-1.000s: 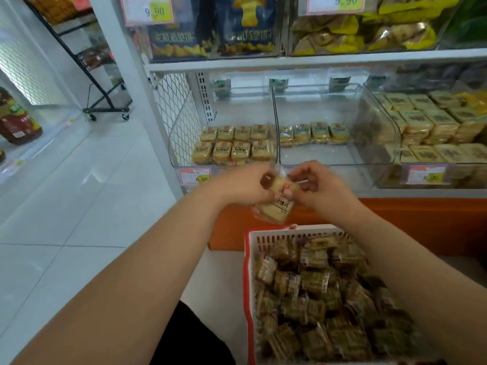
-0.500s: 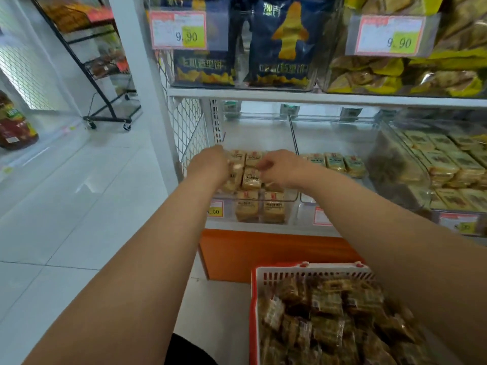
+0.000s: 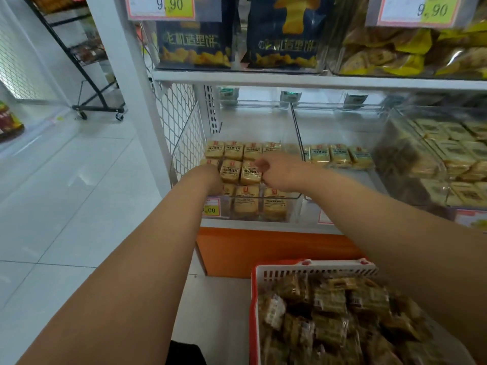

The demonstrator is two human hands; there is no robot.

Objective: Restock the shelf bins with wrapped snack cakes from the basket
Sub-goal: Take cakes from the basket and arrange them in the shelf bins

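Note:
A clear shelf bin (image 3: 294, 198) at the left of the lower shelf holds rows of yellow wrapped snack cakes (image 3: 233, 150). My left hand (image 3: 210, 179) reaches down into the bin's left side, with its fingers hidden behind the wrist. My right hand (image 3: 278, 171) is in the same bin and pinches the right edge of one snack cake (image 3: 250, 173) lying on top of the stack. Below, at the lower right, a white basket with a red rim (image 3: 316, 270) is heaped with more wrapped cakes (image 3: 329, 312).
A neighbouring clear bin (image 3: 340, 185) holds one row of cakes at its back, and a fuller bin (image 3: 448, 159) stands further right. Blue snack bags (image 3: 193, 43) fill the shelf above. A wire mesh panel (image 3: 179, 127) closes the shelf's left side. A black wheeled rack (image 3: 97, 106) stands on the tiled floor.
Both hands rose from above the basket, where they held cakes together, and went forward into the left bin. They now sit lower among the stacked cakes.

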